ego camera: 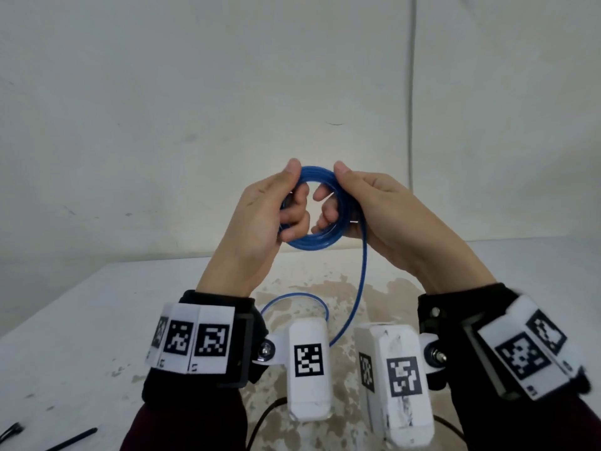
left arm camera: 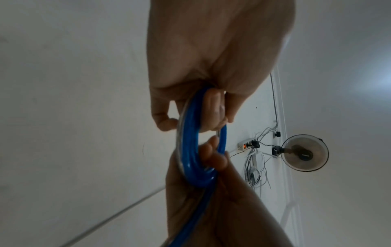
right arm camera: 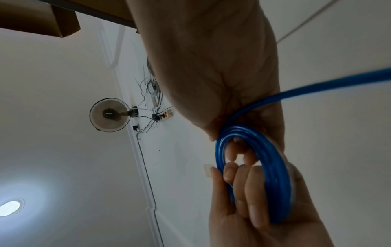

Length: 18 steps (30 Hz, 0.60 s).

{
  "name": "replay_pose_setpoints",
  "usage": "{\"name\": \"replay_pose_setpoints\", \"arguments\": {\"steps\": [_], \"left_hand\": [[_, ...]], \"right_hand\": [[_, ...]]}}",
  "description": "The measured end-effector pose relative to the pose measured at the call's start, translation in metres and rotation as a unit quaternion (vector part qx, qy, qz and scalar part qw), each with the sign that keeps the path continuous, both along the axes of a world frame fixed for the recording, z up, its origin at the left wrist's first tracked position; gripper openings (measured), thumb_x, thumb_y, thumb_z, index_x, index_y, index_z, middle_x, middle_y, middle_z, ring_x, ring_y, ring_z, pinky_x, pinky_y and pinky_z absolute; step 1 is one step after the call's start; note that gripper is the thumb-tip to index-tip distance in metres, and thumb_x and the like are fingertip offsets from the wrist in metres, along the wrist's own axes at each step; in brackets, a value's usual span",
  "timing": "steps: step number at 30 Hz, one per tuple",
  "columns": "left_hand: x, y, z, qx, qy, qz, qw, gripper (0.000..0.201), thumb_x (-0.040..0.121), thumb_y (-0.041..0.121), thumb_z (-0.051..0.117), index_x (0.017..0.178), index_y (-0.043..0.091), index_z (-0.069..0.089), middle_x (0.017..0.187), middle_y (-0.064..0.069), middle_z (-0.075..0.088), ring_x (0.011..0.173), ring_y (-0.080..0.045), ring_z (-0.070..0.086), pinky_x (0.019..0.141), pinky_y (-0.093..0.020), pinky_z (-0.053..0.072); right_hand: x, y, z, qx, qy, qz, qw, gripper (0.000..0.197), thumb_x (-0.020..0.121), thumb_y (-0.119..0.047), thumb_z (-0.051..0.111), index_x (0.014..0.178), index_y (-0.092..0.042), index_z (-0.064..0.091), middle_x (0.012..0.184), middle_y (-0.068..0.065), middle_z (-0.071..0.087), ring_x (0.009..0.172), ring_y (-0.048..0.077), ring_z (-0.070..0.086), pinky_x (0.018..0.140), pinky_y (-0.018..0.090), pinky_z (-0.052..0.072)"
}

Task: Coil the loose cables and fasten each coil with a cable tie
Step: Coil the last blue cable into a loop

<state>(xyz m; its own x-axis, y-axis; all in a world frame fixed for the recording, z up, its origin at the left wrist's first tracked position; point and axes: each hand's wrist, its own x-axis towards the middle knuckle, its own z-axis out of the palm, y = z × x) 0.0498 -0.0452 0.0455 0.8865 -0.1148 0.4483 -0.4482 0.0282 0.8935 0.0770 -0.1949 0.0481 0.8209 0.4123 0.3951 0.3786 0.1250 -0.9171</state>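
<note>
- Step in hand: coiling. Both hands are holding a blue cable up in the air above the table, several turns already stacked in a ring.
- Left hand is gripping the ring's left side, thumb over the top, fingers curling through the middle.
- Right hand is gripping the right side the same way, thumb on the top edge, fingers hooking inside the ring.
- Loose tail is hanging from under the right hand, looping down toward the table between the wrists; its end is hidden behind the wrist cameras.
- Coil looks mostly wound, not yet tied.
- Next move probably calls for feeding the remaining tail onto the ring while one hand is keeping the turns pinched together.
- After that, a black cable tie is lying at the table's near left edge, well apart from the hands; one hand will need freeing to fetch it.
</note>
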Motion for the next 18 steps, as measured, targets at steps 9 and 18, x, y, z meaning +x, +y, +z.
{"name": "replay_pose_setpoints", "arguments": {"steps": [9,18], "left_hand": [[-0.0015,-0.0015,0.0011,-0.020,-0.007,0.004,1.000,0.045,0.100,0.040,0.035,0.063,0.014,0.039,0.048,0.005,0.020,0.040,-0.012,0.021,0.048,-0.022,0.021],[-0.0020,-0.0017,0.0001,0.010,-0.012,0.011,1.000,0.044,0.100,0.039,0.034,0.065,0.014,0.036,0.048,0.006,0.021,0.041,-0.011,0.021,0.049,-0.024,0.020]], "right_hand": [[-0.0001,0.0015,0.0002,0.003,-0.025,-0.004,1.000,0.040,0.103,-0.031,0.033,0.084,-0.008,0.058,0.056,-0.001,0.049,0.061,0.017,0.057,0.075,0.030,0.052],[-0.0024,-0.0014,0.0008,-0.031,-0.028,-0.005,0.999,0.038,0.102,-0.033,0.035,0.084,-0.009,0.058,0.059,0.001,0.056,0.061,0.016,0.059,0.066,0.022,0.051]]}}
